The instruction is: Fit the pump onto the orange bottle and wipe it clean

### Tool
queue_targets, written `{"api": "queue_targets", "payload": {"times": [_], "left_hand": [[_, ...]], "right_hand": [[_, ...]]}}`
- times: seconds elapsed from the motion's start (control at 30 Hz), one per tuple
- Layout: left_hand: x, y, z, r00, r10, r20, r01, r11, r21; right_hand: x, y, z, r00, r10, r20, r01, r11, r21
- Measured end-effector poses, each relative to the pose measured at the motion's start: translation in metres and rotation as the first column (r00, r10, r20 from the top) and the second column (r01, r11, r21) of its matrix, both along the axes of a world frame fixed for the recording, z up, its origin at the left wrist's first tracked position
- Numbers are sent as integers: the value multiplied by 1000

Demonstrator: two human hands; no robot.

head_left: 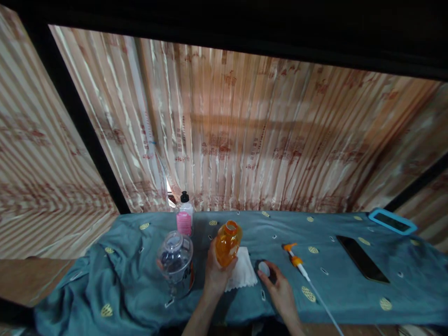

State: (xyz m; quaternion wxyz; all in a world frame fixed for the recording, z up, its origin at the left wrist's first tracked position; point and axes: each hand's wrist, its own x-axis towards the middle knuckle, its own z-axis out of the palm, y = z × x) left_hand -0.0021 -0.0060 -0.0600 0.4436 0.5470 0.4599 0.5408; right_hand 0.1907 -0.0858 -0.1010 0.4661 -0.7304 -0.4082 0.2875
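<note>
My left hand [214,273] grips an open orange bottle [227,242] and holds it upright over the blue cloth [336,289]. My right hand [280,290] lies on the cloth with its fingertips on a small white cap [263,268]. A folded white tissue [242,271] lies between the two hands. An orange pump head with a long white tube [297,262] lies just right of my right hand.
A clear plastic jar with a lid [175,263] stands left of my left hand. Behind it stands a pink-labelled bottle with a black cap [185,215]. A black phone [362,258] and a blue-framed tablet [392,220] lie at the right. Striped curtains [245,135] hang behind.
</note>
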Motion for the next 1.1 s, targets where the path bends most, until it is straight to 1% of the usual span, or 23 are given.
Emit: {"api": "queue_targets", "payload": {"times": [0.13, 0.2, 0.23, 0.3, 0.4, 0.5, 0.63, 0.7, 0.77, 0.8, 0.83, 0.87, 0.9, 0.93, 1.0, 1.1], "left_hand": [[1, -1, -1, 1000, 0, 21, 0, 1000, 2], [1, -2, 0, 1000, 13, 13, -13, 1000, 2], [1, -2, 1, 1000, 17, 6, -17, 1000, 3], [0, -2, 2, 1000, 7, -4, -7, 1000, 3], [0, -1, 3, 1000, -3, -13, 3, 1000, -8], [0, 0, 4, 1000, 10, -10, -11, 1000, -8], [-1, 0, 9, 997, 19, -79, -19, 1000, -1], [-2, 0, 11, 996, 11, -92, -11, 1000, 0], [-2, 0, 11, 996, -7, -84, 7, 1000, 3], [-2, 0, 11, 997, -14, -76, 15, 1000, 4], [-2, 1, 11, 997, -17, -70, 18, 1000, 5], [-2, 1, 10, 998, -14, -67, 15, 1000, 6], [-2, 1, 10, 998, -7, -65, 7, 1000, 6], [-2, 2, 9, 998, 2, -64, -1, 1000, 6], [-1, 3, 8, 998, 12, -62, -11, 1000, 12], [0, 3, 8, 998, 14, -57, -13, 1000, 18]], "right_hand": [[-13, 0, 2, 985, -3, -170, 13, 998, 57], [-16, -1, 2, 982, -14, -187, 27, 998, 64], [-15, -1, 2, 986, -15, -168, 24, 998, 56], [-12, -2, 2, 998, -1, -69, 3, 1000, 25], [-5, -1, 2, 985, 49, 163, -46, 999, -18], [-2, 1, 0, 933, 72, 352, -68, 997, -24], [2, -5, -3, 855, 78, 513, -66, 997, -41], [13, -10, -2, 790, 3, 613, -38, 998, 45], [32, -12, 4, 684, -153, 714, 29, 983, 182], [43, -11, 9, 639, -179, 748, 62, 981, 183], [55, -10, 14, 600, -186, 778, 132, 982, 133], [66, -8, 19, 583, -130, 802, 195, 981, 17], [76, -5, 25, 591, -28, 806, 228, 965, -133], [84, -2, 30, 605, 81, 792, 226, 936, -268], [92, 2, 36, 613, 196, 766, 182, 908, -378], [95, 1, 42, 604, 268, 751, 128, 897, -423]]}}
